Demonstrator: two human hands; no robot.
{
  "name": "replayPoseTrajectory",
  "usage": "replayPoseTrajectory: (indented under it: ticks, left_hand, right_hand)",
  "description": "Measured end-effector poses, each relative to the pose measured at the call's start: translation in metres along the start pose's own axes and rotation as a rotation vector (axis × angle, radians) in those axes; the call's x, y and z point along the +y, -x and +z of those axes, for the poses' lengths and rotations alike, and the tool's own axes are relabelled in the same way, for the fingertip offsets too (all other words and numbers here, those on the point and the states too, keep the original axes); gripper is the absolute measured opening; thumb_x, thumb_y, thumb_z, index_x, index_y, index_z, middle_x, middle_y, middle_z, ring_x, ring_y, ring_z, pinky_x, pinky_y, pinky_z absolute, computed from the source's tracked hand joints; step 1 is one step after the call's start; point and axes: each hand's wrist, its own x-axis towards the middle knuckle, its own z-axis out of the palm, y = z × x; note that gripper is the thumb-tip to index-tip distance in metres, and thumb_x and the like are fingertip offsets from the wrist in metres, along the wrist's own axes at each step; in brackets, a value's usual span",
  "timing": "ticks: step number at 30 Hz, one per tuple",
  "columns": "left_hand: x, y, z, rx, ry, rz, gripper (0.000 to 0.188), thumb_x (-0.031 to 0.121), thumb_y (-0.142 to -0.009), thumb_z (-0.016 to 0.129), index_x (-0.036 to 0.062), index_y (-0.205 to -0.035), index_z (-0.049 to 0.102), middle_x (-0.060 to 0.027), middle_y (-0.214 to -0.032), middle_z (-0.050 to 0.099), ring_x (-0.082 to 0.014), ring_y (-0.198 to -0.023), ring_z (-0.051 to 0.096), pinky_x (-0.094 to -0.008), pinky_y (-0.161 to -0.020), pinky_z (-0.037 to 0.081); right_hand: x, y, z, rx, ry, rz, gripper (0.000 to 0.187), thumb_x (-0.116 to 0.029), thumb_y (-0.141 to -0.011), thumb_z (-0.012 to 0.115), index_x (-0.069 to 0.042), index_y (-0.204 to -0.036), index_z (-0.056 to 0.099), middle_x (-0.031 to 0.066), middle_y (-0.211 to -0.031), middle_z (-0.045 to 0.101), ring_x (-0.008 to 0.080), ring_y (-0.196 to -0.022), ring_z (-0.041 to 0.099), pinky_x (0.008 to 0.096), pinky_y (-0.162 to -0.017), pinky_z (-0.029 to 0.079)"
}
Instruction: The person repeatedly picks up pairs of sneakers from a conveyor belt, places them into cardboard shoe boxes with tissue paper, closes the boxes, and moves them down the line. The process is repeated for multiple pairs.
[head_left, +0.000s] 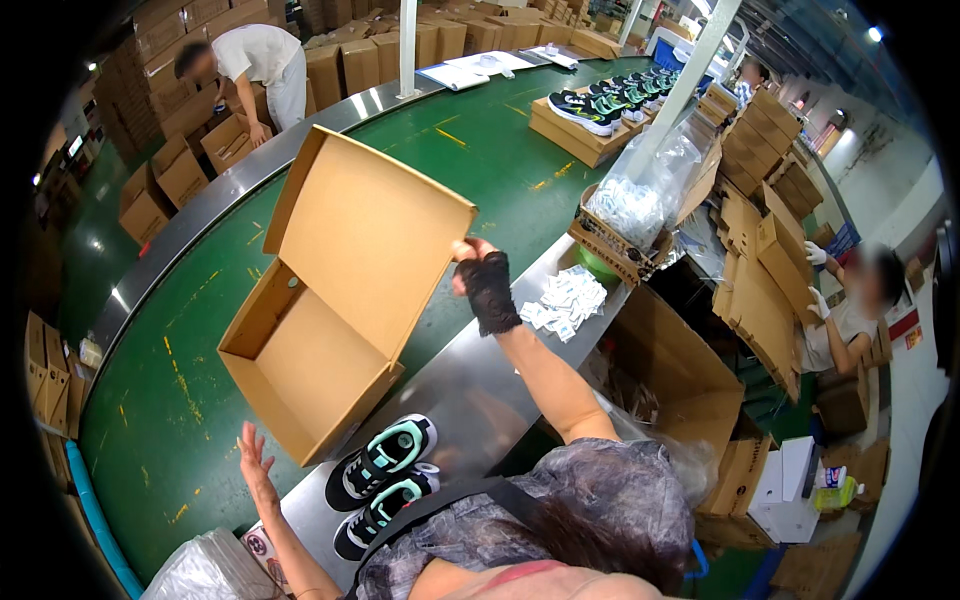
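Note:
A brown cardboard shoebox [325,350] stands with its lid raised on the green belt, partly over the metal edge. My right hand [484,288], in a black fingerless glove, grips the near right corner of the lid [375,215]. Inside, the part of the box I can see holds nothing. My left hand [257,468] is bare, fingers apart, just left of the box's near corner and holding nothing. Close to my body, a pair of black sneakers [385,460] with mint linings and white soles rests on the metal ledge [455,395].
Small white packets [568,300] lie piled right of my glove, below a carton with a clear plastic bag [635,205]. More sneakers [590,110] line a box farther along the green belt [190,320]. One person [255,65] bends over cartons; another [850,310] handles cardboard at right.

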Motion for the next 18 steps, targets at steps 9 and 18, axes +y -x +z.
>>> replayPoseTrajectory:
  ticks: [9,18]
  left_hand:
    - [-0.044,-0.044,0.062,0.124,-0.719,0.377,0.063,0.010,-0.082,0.048,0.0068,-0.137,0.018,-0.0293,-0.128,0.035,-0.0402,-0.118,0.036,-0.0399,-0.094,0.036]
    - [-0.063,-0.009,0.006,0.351,-0.601,0.372,0.047,0.019,-0.087,0.050,0.0014,-0.127,0.035,-0.0225,-0.116,0.049,-0.0365,-0.107,0.048,-0.0404,-0.092,0.036]
  right_hand:
    - [0.101,0.041,-0.071,-0.269,0.289,0.413,0.041,-0.040,-0.081,0.055,-0.001,-0.073,0.057,0.0058,-0.052,0.054,0.0119,-0.047,0.050,0.0253,-0.044,0.039]
    - [0.063,0.069,0.102,-0.736,0.862,-0.481,0.069,-0.051,-0.073,0.060,-0.008,-0.124,0.041,0.0201,-0.124,0.040,0.0320,-0.116,0.040,0.0521,-0.093,0.029]
